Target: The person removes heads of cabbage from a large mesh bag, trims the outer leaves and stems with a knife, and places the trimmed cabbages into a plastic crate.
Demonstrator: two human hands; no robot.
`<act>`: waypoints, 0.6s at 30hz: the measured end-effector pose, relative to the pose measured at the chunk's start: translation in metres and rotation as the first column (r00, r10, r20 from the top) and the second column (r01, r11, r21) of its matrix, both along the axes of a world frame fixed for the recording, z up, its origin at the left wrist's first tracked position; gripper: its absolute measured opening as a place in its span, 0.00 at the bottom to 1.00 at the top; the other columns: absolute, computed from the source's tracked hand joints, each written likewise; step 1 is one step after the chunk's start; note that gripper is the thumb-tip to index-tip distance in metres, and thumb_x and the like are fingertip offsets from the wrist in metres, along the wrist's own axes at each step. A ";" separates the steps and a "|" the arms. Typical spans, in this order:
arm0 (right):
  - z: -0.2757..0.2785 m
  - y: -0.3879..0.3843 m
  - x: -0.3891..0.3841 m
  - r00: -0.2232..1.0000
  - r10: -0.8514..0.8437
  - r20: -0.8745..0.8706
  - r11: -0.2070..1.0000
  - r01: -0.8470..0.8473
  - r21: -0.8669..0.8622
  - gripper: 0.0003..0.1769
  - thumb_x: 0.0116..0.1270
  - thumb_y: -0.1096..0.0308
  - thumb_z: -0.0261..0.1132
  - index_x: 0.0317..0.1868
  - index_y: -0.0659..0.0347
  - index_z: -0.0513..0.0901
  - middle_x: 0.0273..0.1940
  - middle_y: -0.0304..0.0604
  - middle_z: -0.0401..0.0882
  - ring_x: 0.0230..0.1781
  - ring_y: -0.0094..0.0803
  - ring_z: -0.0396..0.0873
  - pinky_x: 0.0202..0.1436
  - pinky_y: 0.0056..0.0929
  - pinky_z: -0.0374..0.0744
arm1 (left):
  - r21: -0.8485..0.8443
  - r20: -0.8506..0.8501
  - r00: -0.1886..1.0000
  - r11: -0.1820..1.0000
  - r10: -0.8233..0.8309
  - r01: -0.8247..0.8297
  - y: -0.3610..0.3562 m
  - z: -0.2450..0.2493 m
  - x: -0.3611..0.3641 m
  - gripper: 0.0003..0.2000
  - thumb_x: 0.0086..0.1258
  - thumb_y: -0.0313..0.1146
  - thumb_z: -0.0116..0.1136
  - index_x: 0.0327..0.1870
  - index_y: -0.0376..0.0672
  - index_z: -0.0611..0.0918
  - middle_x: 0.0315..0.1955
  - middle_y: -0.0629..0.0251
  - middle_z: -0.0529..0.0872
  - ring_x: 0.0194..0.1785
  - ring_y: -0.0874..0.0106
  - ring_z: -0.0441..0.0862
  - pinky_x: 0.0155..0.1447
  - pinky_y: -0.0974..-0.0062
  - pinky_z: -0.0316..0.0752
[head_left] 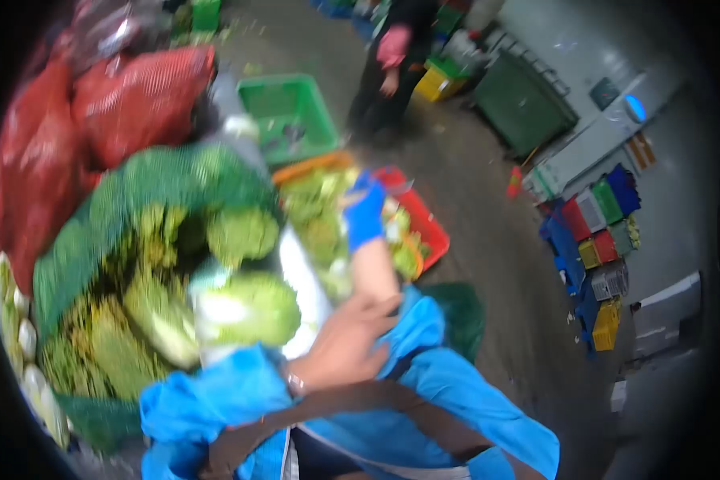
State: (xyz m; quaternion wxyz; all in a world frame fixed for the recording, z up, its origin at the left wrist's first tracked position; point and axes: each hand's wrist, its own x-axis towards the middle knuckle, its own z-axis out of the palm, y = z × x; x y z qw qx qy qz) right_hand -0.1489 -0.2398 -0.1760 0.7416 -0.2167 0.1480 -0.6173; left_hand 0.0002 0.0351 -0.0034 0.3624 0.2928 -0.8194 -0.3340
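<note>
My left hand, bare and with a bracelet at the wrist, reaches across to my right forearm. Its fingers close around the cuff of my blue right sleeve. Beyond it, my right hand wears a blue glove and is raised over crates of leaves; motion blur smears its fingers. A pale green napa cabbage lies just left of my left hand. More cabbages, among them a long one, sit in an opened green mesh bag.
Leafy trimmings fill an orange-rimmed crate and a red crate. A green crate stands behind them. Red mesh sacks are piled at left. Another person stands ahead near a large green bin. Stacked coloured crates are at right.
</note>
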 end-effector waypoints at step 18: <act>0.035 0.061 0.042 0.962 -0.178 -0.206 0.904 0.243 0.352 0.11 0.55 0.58 0.64 0.24 0.54 0.75 0.14 0.36 0.68 0.11 0.28 0.64 0.14 0.27 0.66 | 0.338 -0.042 0.999 0.941 0.003 0.012 -0.004 -0.034 0.017 0.18 0.56 0.34 0.62 0.48 0.41 0.76 0.44 0.59 0.80 0.42 0.66 0.77 0.47 0.71 0.73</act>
